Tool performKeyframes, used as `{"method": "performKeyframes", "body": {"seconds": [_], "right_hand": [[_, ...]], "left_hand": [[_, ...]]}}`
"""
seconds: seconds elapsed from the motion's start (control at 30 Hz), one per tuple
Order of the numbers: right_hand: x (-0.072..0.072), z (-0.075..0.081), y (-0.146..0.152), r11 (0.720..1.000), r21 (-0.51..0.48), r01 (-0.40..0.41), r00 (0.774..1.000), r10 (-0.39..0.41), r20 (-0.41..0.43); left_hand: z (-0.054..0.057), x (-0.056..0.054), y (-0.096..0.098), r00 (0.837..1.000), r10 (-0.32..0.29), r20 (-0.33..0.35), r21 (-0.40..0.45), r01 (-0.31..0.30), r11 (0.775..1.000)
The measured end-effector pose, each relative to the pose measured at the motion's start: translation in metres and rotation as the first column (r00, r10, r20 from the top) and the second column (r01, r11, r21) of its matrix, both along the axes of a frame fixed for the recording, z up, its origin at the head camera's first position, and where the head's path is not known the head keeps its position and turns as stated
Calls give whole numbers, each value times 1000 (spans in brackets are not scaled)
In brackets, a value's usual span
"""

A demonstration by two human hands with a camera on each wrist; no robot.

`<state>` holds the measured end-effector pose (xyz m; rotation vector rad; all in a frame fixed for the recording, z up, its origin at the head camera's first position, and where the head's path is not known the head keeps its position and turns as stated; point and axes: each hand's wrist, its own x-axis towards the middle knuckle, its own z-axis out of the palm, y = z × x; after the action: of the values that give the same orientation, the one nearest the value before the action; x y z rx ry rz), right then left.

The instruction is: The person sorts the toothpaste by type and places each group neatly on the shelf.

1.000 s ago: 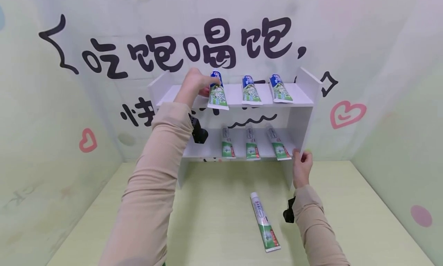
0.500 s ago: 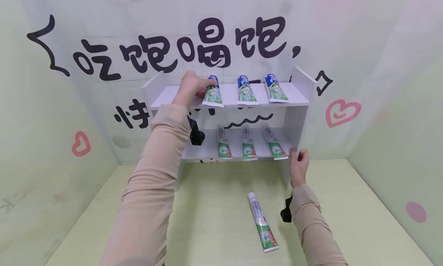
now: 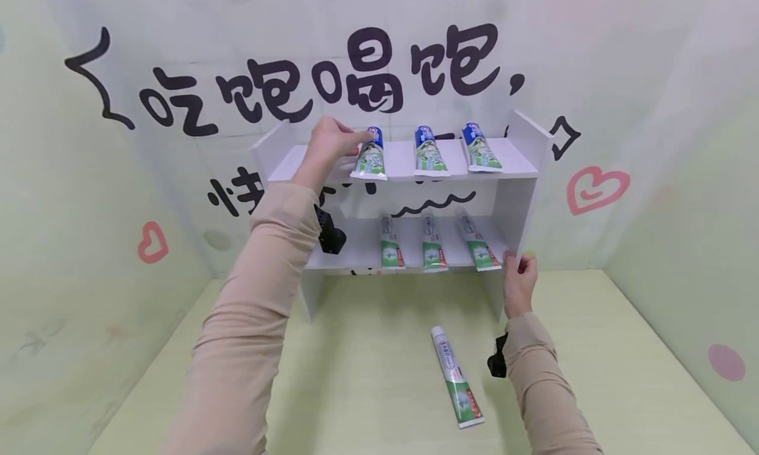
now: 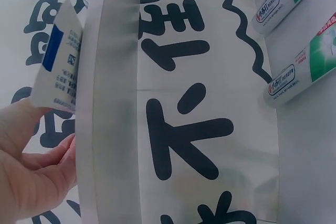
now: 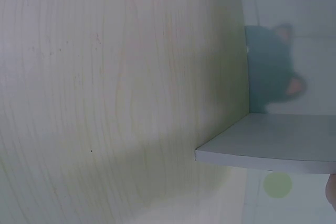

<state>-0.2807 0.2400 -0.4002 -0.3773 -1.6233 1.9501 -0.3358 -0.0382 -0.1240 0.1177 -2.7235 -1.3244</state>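
On the top shelf, my left hand (image 3: 333, 140) pinches the leftmost blue-and-green toothpaste tube (image 3: 371, 155) near its blue upper end. In the left wrist view, the same tube (image 4: 59, 59) shows its printed white back above the board's edge, with my left hand (image 4: 34, 161) beside it. Two matching tubes, one in the middle (image 3: 429, 152) and one at the right (image 3: 480, 149), lie on that shelf. My right hand (image 3: 519, 284) grips the right side panel of the white shelf unit (image 3: 514, 224). Only a bit of a right finger (image 5: 331, 190) appears in the right wrist view.
Three white-and-green toothpaste tubes (image 3: 433, 244) lie on the lower shelf. Another such tube (image 3: 456, 379) lies on the pale wooden table (image 3: 367, 376) in front. Behind stands a wall (image 3: 237, 27) with black lettering.
The leftmost tube has come down slightly and back, its lower end now at the top shelf's front edge, with my left hand still at it. My right hand stays at the side panel.
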Motion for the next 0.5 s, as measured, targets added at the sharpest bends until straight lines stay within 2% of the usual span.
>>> {"method": "performKeyframes", "body": {"seconds": [0.3,0.5], "right_hand": [[-2,1,2,999,-26,18,1000,-19,-15],[-2,0,0,1000,-26,6,1000,-6,-11]], "left_hand": [[-1,16,-8,993,-72,-92,5,73,997],[-4,32,-16,988,-94,-119,30,99,995]]}}
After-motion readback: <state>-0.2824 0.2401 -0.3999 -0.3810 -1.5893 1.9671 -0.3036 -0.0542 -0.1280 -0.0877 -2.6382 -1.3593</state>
